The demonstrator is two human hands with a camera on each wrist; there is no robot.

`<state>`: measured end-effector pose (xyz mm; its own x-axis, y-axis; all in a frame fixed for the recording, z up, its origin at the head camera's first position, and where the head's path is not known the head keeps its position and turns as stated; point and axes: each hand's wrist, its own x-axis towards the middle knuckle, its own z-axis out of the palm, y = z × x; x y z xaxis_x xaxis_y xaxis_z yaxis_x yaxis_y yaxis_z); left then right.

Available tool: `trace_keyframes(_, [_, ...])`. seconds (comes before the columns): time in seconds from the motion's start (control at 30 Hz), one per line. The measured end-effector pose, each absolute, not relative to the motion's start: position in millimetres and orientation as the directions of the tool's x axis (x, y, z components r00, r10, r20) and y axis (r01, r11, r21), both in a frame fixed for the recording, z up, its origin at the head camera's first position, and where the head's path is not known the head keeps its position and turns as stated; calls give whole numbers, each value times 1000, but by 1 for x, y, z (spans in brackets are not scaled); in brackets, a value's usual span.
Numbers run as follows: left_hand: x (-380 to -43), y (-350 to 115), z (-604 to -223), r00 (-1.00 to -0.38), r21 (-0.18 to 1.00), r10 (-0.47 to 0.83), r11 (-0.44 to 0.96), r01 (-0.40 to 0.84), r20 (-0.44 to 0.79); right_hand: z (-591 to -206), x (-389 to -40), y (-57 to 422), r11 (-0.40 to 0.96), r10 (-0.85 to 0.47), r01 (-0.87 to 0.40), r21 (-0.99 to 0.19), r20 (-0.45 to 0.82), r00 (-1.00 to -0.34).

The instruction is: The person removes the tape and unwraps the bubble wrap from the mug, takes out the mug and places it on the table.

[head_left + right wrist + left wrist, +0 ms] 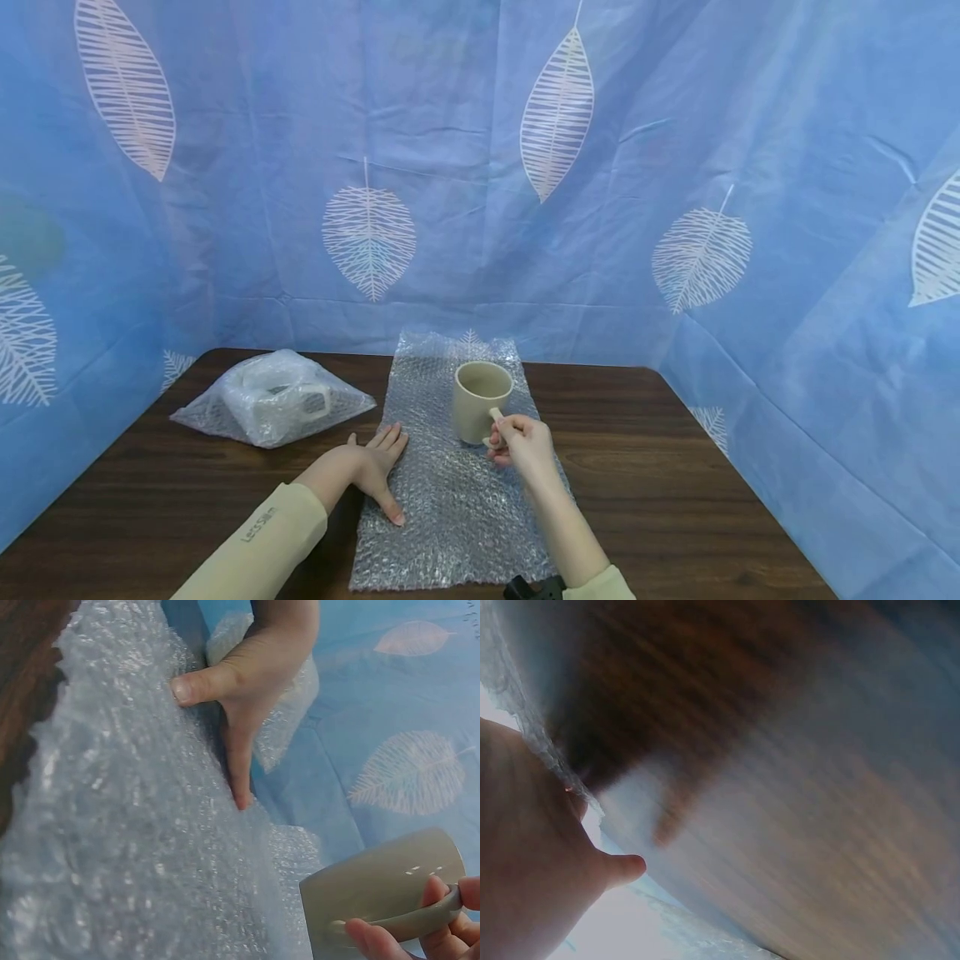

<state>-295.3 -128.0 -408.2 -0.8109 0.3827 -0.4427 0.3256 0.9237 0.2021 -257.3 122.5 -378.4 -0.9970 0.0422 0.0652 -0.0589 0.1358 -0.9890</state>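
Note:
A beige mug (472, 412) stands upright over the middle of a long sheet of bubble wrap (457, 525); whether its base touches the sheet I cannot tell. My right hand (522, 446) grips the mug's handle, with fingers curled round it in the right wrist view, where the mug (375, 889) shows at the lower right. With fingers spread, my left hand (372, 468) presses on the sheet's left edge. The left wrist view is blurred and catches part of that hand (532, 847) beside the sheet's edge.
A bubble-wrapped bundle (277, 404) lies at the back left of the dark wooden table (675, 500), a pale handle shape showing through its wrap. Blue cloth (450, 250) printed with white leaves hangs behind the table and on both sides.

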Motion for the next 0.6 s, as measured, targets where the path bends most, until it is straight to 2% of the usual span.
trace_keyframes(0.6, [-294, -128, -407, -815, 212, 394, 919, 334, -425, -363, -261, 146, 138, 171, -81, -987, 104, -980])
